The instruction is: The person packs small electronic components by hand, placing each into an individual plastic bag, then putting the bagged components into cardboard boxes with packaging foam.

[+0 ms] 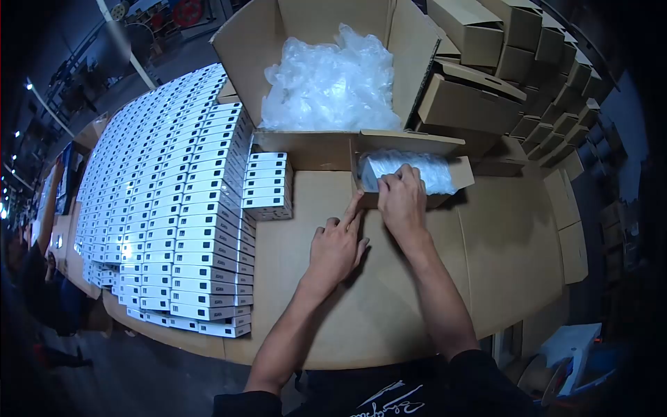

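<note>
r hand (401, 198) pinching wrapped item (410, 170) into small carton (417, 174); l hand (339, 243) fingers loose, bracing carton side on table (417, 278); push item in square, keep flaps clear

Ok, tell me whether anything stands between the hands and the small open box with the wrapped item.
Nothing visible does. The right hand already rests on the plastic-wrapped item inside the small open box, and the left hand touches the box's near edge on the cardboard-covered table.

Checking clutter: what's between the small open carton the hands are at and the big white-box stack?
Head view: a short pile of white boxes lies between the small carton and the big stack; otherwise bare cardboard tabletop.
</note>
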Tool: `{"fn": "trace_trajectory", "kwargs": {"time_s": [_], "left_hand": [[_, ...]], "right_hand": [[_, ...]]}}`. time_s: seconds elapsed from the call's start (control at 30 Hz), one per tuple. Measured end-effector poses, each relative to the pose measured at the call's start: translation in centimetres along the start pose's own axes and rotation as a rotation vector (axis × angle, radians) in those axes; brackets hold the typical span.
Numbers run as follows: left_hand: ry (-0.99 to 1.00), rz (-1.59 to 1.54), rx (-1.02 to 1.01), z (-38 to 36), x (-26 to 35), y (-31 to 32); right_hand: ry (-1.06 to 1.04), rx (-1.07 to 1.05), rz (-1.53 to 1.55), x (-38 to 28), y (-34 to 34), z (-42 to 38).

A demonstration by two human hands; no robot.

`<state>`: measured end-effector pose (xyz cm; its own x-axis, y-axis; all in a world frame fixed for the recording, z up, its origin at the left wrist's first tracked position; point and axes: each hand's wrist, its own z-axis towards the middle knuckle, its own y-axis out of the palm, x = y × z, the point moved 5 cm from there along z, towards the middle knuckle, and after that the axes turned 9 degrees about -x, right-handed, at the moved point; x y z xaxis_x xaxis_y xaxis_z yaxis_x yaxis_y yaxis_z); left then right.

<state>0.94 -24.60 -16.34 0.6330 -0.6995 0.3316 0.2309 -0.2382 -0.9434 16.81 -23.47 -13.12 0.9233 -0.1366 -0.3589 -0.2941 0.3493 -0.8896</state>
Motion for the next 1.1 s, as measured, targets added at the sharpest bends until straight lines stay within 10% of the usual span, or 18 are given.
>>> {"fn": "trace_trajectory", "kwargs": {"time_s": [0.67,1.1], "left_hand": [[-0.282,-0.013,0.547,-8.1,-8.8,-4.1],[-0.219,-0.104,0.72,-9.9,-7.4,-4.5]], "right_hand": [[-0.39,0.048,0.145,-8.8,-1.5,-4.2],[-0.372,-0.412,0.56,-13.2,5.9,-4.1]]}}
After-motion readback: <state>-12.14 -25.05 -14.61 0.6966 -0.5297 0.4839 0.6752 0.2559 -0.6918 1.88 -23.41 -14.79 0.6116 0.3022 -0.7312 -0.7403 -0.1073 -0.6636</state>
